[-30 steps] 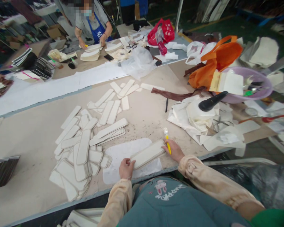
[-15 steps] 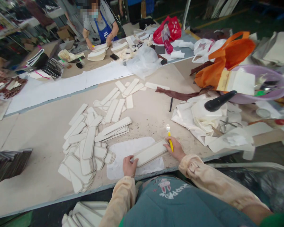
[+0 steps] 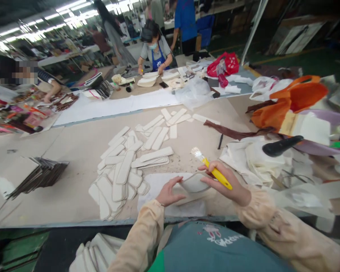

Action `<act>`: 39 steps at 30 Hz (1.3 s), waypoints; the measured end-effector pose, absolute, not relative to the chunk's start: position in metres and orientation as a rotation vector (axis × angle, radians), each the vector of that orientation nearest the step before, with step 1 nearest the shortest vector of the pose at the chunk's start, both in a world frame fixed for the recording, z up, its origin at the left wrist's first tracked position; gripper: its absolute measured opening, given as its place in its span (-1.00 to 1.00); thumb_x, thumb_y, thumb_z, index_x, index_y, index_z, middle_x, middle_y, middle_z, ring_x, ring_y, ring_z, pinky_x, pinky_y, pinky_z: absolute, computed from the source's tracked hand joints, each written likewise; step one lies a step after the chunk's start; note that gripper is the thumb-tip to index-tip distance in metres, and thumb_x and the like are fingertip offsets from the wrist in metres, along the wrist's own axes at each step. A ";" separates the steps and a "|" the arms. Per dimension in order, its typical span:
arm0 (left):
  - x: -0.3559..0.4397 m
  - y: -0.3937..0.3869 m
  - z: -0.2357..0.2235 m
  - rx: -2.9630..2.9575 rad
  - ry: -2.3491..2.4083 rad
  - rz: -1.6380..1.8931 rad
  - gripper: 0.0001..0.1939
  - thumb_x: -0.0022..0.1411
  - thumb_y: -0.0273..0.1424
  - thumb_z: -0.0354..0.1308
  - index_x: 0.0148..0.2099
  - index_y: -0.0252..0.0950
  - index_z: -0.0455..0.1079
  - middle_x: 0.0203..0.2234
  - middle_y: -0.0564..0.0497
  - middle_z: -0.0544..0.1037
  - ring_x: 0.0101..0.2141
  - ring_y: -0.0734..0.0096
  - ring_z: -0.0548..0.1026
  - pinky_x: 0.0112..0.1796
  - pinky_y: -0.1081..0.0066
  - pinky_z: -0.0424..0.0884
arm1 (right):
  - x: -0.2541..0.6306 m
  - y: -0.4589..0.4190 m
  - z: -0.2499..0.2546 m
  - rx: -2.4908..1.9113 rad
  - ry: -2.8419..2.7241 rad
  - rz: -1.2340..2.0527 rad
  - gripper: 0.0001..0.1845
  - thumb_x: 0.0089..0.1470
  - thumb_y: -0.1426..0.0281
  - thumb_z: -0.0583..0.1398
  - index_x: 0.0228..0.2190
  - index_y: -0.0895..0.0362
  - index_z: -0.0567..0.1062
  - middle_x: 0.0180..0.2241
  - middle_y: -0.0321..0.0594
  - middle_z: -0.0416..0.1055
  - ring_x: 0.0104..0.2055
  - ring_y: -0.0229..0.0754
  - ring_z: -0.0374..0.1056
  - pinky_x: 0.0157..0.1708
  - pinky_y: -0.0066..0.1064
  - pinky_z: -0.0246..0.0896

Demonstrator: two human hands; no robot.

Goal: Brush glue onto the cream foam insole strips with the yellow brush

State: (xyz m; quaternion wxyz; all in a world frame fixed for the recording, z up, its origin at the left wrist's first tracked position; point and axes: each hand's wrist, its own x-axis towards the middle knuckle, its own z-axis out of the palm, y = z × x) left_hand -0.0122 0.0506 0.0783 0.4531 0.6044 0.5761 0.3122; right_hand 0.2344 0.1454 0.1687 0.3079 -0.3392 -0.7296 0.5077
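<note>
A pale, round-ended strip (image 3: 195,184) bows between my two hands just above the table's front edge. My left hand (image 3: 170,192) has its left end between thumb and fingers. My right hand (image 3: 229,183) grips a yellow-handled brush (image 3: 218,176), its whitish bristles pointing up and left, while its fingers also touch the strip's right end. Under the strip lies a white sheet (image 3: 155,184). To the left, a loose heap of similar pale strips (image 3: 124,166) spreads over the brown-covered table (image 3: 76,192).
A dark-edged stack (image 3: 42,175) stands at left. On the right are white cloth (image 3: 249,160), a black-handled tool (image 3: 282,146), an orange bag (image 3: 289,100) and a purple basin (image 3: 308,145). More pale pieces (image 3: 95,253) sit below the table edge. Co-workers occupy the tables beyond.
The strip was lying flat on the white sheet and is now bent upward between my hands. My right hand has turned the brush toward the left. The head view has tilted up.
</note>
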 end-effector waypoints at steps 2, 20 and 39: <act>-0.007 0.065 0.093 1.465 1.302 0.793 -0.36 -0.12 -0.16 0.35 0.02 -0.31 0.38 -0.19 -0.10 0.52 -0.13 0.20 0.44 0.00 0.23 0.28 | 0.232 0.158 0.191 -0.842 -1.898 1.394 -0.69 0.02 0.26 0.24 -0.32 0.02 0.19 -0.10 -0.15 0.43 -0.20 -0.14 0.39 -0.23 -0.31 0.31; 0.062 0.039 0.141 0.476 0.859 1.134 -0.58 -0.03 -0.22 0.32 -0.17 -0.43 0.48 -0.41 -0.16 0.59 -0.36 0.21 0.55 -0.36 0.38 0.42 | 0.217 0.227 0.241 -0.862 -1.895 0.988 -0.65 -0.12 0.21 0.30 -0.34 0.05 0.29 -0.39 -0.34 0.23 -0.34 -0.20 0.19 -0.32 -0.37 0.13; 0.057 0.026 0.141 0.464 0.700 1.029 -0.36 -0.17 -0.35 0.40 0.00 -0.37 0.32 -0.18 -0.16 0.54 -0.20 0.13 0.51 -0.25 0.34 0.41 | 0.216 0.235 0.227 -0.942 -1.854 1.089 -0.58 -0.18 0.16 0.34 -0.34 0.02 0.29 -0.50 -0.36 0.18 -0.45 -0.24 0.13 -0.46 -0.40 0.09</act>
